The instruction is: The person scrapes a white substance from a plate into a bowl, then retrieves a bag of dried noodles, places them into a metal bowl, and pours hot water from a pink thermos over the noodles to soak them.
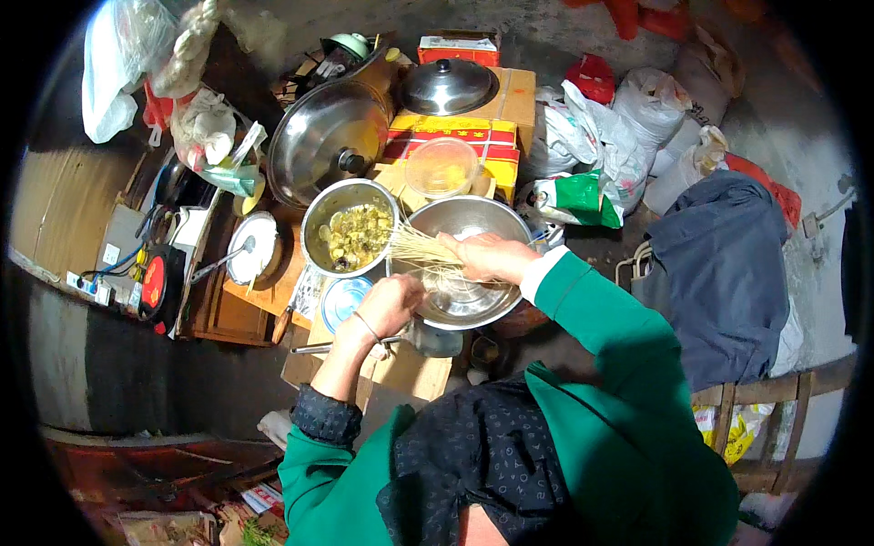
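Note:
My right hand (486, 258) grips a bundle of thin pale strands (425, 250) above a wide stainless steel bowl (471, 310). Whether these are dried noodles or bamboo skewers I cannot tell. Their left ends fan out toward a steel pot (308, 254) of chopped yellowish food (355, 235). Over the bowl's left rim is my left hand (392, 300), fingers curled just below the bundle; what lies between its fingertips is hidden. A blue-lidded round container (341, 300) sits beside that hand, partly covered by it. A metal handle (314, 349) shows behind my left wrist.
Behind the bowl are a clear plastic tub (442, 167), yellow-red cartons (502, 174) and a steel lid (447, 89). A large lid (321, 136) leans at the left. A white-filled container (256, 266) holds a spoon. Plastic bags (608, 136) crowd the right, near a coat-draped chair (724, 273).

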The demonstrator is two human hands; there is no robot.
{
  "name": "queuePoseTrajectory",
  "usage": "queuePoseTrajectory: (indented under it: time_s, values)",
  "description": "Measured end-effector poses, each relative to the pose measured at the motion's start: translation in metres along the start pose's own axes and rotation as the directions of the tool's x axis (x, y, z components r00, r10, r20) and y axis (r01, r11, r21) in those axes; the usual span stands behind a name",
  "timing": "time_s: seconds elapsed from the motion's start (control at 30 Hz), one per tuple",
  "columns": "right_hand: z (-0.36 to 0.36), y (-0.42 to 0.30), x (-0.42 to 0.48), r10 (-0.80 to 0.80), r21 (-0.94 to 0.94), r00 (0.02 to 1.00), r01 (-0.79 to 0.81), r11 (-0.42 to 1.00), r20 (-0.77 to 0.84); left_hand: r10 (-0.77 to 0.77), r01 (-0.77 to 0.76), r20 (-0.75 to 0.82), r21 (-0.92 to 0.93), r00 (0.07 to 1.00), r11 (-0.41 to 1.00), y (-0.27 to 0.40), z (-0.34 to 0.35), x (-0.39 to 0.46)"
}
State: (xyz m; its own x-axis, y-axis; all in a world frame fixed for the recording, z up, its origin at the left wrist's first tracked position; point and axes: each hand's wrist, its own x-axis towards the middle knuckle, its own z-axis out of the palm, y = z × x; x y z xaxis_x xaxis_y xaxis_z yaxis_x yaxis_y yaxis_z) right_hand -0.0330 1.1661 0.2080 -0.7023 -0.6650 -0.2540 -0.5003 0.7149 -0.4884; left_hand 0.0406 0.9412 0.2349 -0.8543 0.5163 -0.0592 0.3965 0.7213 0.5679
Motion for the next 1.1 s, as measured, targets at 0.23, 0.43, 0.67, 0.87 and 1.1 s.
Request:
queuePoseTrajectory:
  time_s: [0.23, 0.43, 0.67, 0.87, 1.1]
  values:
    - [0.004, 0.007, -0.004, -0.070, -0.306, 0.994, 0.091, 0.948, 0.079, 0.077, -0.031, -0.257, 0.181, 0.963, 0.983, -0.019, 0.021, -0.009]
    - [0.018, 0.017, -0.011, -0.208, -0.599, 0.978, 0.174, 0.782, 0.013, 0.020, 0.011, -0.352, 0.086, 0.936, 0.996, -0.015, 0.024, -0.010]
    - [-0.009, -0.004, -0.031, -0.154, -0.407, 0.986, 0.164, 0.898, 0.058, -0.243, 0.202, -0.648, -0.139, 0.722, 0.969, 0.001, 0.051, -0.016]
    - [-0.070, -0.004, -0.068, -0.249, -0.268, 0.959, 0.207, 0.941, -0.136, -0.715, 0.040, -0.121, -0.978, 0.689, 0.204, -0.029, 0.097, -0.026]
    - [-0.101, 0.075, -0.133, -0.068, -0.123, 0.951, 0.032, 0.992, -0.301, -0.668, -0.161, -0.038, -0.979, 0.744, -0.124, -0.009, 0.086, -0.014]
